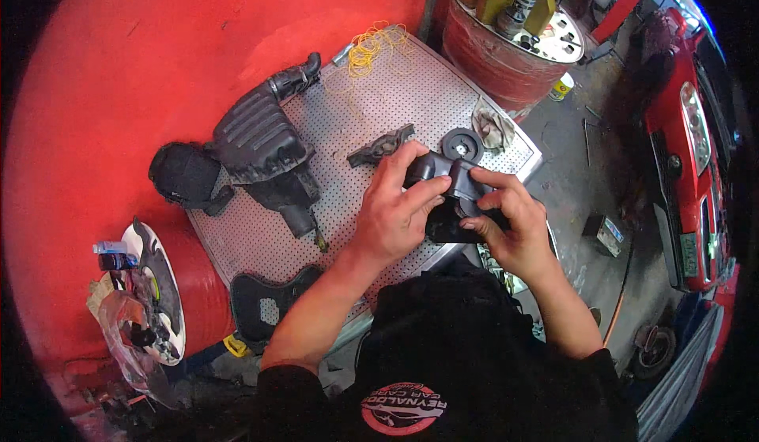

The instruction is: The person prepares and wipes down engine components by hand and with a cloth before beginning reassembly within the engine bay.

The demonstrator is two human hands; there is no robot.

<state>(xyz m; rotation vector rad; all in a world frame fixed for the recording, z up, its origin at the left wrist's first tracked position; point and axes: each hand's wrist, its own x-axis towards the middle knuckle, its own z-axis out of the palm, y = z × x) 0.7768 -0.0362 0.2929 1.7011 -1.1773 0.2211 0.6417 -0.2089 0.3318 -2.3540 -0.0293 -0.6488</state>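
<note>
Both my hands hold a glossy black moulded part (467, 176) with two rounded humps, above the right side of a perforated metal table. My left hand (395, 205) grips its left side, thumb and fingers pressed on the top. My right hand (515, 219) has its fingers bent round the right side. The part's underside is hidden, and its exact kind I cannot make out. Just beyond it lie a round black pulley (462, 146) and a long dark bracket-like piece (381, 147). Beside the pulley is a crumpled grey rag (493, 128).
A black air filter housing (265, 137) with a hose lies on the table (348, 102), a black cap (184, 175) beside it. Yellow cord (371, 51) is at the far edge. Red drums stand at the back (494, 54) and left (204, 288). A red car (686, 157) is at right.
</note>
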